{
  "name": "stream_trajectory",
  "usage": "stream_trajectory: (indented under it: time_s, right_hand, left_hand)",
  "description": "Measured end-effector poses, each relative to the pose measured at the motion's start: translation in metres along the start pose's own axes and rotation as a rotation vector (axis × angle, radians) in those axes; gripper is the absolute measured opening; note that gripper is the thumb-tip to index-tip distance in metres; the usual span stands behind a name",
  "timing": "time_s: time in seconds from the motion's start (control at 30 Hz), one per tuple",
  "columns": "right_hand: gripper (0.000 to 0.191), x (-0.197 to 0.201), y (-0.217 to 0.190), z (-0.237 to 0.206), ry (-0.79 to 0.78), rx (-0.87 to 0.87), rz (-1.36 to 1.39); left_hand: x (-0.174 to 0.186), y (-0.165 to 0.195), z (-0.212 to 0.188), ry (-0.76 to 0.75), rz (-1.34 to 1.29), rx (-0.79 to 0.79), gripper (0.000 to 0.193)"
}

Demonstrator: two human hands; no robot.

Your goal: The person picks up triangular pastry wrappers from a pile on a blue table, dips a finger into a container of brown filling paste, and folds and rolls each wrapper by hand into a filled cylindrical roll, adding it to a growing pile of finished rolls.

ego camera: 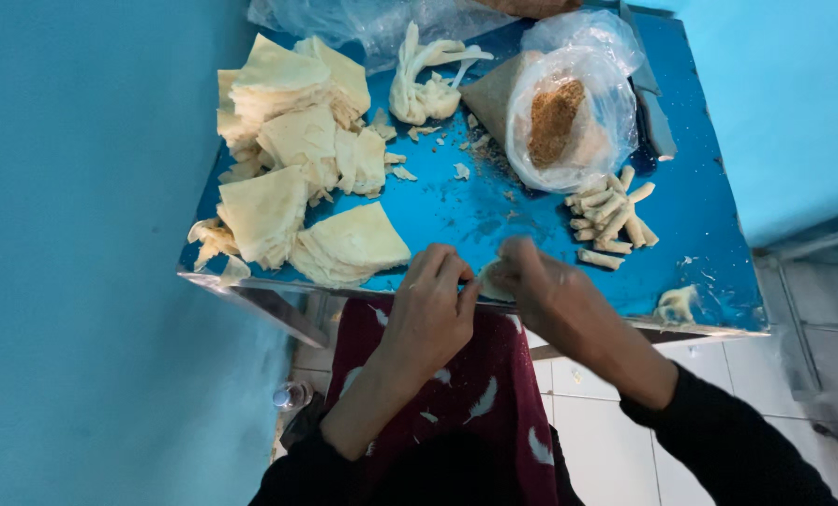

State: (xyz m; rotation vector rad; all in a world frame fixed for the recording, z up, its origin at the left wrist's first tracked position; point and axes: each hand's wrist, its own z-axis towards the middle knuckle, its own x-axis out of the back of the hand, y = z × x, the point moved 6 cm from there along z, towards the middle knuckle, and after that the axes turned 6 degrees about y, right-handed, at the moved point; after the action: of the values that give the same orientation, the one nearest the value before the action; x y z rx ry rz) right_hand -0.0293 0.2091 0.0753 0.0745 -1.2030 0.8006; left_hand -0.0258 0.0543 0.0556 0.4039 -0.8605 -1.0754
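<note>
My left hand point(428, 305) and my right hand point(546, 286) meet at the near edge of the blue table point(710, 234). Both pinch one small pale pastry piece point(490, 284) between their fingers, mostly hidden by the fingertips. Stacks of triangular pastry sheets point(292, 159) lie on the table's left part. A pile of finished small rolls point(611, 220) rests to the right, just beyond my right hand. A clear plastic bag with brown crumbly filling point(558, 117) sits behind the rolls.
A bundle of pastry strips point(426, 80) lies at the back centre, with clear plastic behind it. Scraps and crumbs dot the tabletop. A dough blob point(677, 305) sits near the right front edge. A blue wall stands left; white tiled floor and a small bottle point(291, 394) are below.
</note>
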Motion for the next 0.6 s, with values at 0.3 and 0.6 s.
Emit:
stream_trajectory:
  time_s: [0.3, 0.6]
  right_hand:
    - [0.044, 0.018, -0.006, -0.027, 0.141, 0.064, -0.237]
    - [0.047, 0.023, -0.003, -0.018, 0.084, -0.171, -0.261]
  left_hand:
    - [-0.002, -0.003, -0.002, 0.026, 0.027, 0.024, 0.016]
    - [-0.008, 0.002, -0.001, -0.011, -0.017, 0.074, 0.010]
